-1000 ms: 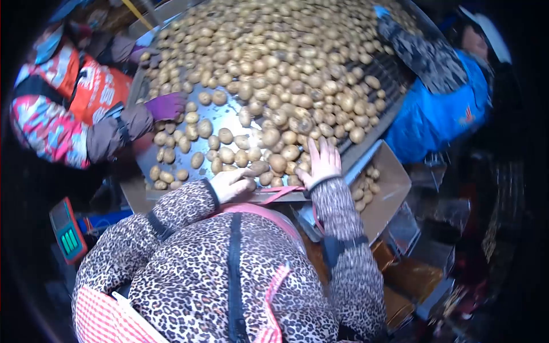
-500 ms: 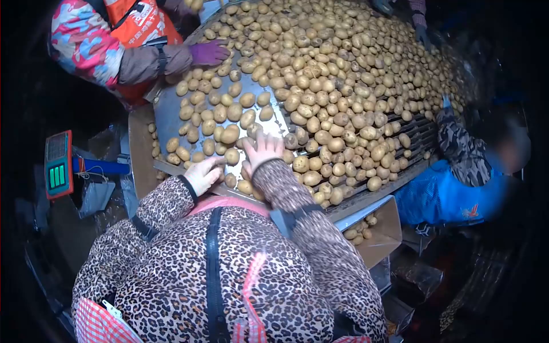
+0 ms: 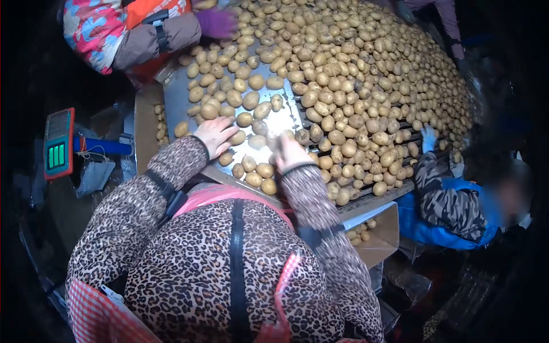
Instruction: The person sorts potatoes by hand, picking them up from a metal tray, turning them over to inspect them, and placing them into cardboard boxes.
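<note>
Loose potatoes lie on a shiny metal plate in front of me. My left hand is palm down on the plate's near left side, its fingers stretched over and touching potatoes. To the right, my right hand is at the bright part of the plate, beside a few potatoes. Its fingers are smeared by motion, so I cannot make out whether they grip one. A small group of potatoes sits between my hands, near the plate's front edge.
A large heap of potatoes covers the slatted surface beyond. Cardboard boxes with potatoes stand left and right. A digital scale is far left. Co-workers' hands are at the heap: a purple glove and a blue glove.
My right hand has shifted rightward and my left hand slightly up and right over the potatoes. The view has moved a little. The purple-gloved hand is higher; a blue-gloved hand reaches onto the heap.
</note>
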`<state>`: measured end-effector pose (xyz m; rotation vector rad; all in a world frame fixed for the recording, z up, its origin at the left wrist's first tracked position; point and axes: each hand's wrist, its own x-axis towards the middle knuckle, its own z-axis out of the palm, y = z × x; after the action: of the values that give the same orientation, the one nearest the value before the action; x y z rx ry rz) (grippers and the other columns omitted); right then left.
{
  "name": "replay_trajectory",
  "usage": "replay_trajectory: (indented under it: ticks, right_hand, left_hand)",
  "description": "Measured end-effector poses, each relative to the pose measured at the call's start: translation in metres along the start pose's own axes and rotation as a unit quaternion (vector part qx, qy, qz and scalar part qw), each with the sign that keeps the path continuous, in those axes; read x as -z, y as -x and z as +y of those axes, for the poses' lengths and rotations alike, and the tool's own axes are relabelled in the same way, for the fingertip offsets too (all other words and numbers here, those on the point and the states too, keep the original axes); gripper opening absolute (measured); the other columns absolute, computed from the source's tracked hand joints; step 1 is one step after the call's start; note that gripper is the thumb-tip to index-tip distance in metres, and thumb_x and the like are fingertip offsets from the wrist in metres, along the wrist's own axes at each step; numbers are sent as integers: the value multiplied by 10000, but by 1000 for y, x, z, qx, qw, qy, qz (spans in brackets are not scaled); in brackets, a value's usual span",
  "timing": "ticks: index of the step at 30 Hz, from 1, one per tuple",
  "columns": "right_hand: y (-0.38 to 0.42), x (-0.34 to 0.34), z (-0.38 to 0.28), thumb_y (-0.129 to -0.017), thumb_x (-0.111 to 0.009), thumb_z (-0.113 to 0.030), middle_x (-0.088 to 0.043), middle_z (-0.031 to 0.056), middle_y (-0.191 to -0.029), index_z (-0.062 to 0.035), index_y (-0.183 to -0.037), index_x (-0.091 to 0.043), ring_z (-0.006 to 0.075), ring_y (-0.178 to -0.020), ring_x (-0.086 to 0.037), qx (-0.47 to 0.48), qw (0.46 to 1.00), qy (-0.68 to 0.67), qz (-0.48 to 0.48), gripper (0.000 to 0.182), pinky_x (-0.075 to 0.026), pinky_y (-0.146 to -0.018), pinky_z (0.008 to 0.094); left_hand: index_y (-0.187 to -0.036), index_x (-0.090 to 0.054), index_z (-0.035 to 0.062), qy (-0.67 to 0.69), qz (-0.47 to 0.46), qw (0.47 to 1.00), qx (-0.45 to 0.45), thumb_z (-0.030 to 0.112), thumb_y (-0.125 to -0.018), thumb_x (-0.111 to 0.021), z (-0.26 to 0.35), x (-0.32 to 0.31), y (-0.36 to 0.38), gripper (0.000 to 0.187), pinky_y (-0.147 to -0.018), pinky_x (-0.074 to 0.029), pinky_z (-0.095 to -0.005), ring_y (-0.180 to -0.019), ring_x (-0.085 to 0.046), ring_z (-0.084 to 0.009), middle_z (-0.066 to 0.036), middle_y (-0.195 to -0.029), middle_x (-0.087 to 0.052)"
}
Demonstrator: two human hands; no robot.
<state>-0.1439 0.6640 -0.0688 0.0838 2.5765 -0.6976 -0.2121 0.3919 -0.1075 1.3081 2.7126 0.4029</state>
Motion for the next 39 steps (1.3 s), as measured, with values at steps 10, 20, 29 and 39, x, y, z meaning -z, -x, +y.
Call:
replay_trajectory:
  ticks: [10,20,29,39]
  right_hand:
    - [-20,-22,17,-958,-474,-251,-635,101,-905,-32,-1160,-554,161,-626,-598,16,741,-671,26,308,-451,-435,266]
    - [36,44,27,-881,-595,-421,-661,188,-1077,-110,-1083,-639,359,-1008,-628,-96,967,-160,173,373,-492,-916,448]
    - [-42,43,56,-886,-600,-325,-638,206,-1045,-2,-1209,-505,324,-977,-627,-196,962,-177,65,466,-514,-862,409]
    - [18,5,-18,-998,-447,-409,-573,182,-1166,-24,-1267,-440,281,-958,-640,-49,570,-809,-134,469,-596,-695,407]
  left_hand:
    - [-1434,-375,80,670,-68,699,243,189,-891,-567,46,6,8,586,-930,-492,-363,-1194,-528,-225,-148,-1367,-497]
    - [-1503,-181,108,851,-209,463,134,143,-799,-748,93,37,-28,905,-913,-514,-368,-1151,-550,-230,-141,-1376,-414]
    - [-1430,-353,72,778,-72,537,318,234,-880,-664,82,23,-7,653,-963,-478,-383,-1111,-547,-205,-104,-1346,-468]
    - [-1330,-484,85,307,105,946,-5,259,-755,-739,114,70,-30,652,-982,-433,-406,-1125,-508,-337,-201,-1204,-476]
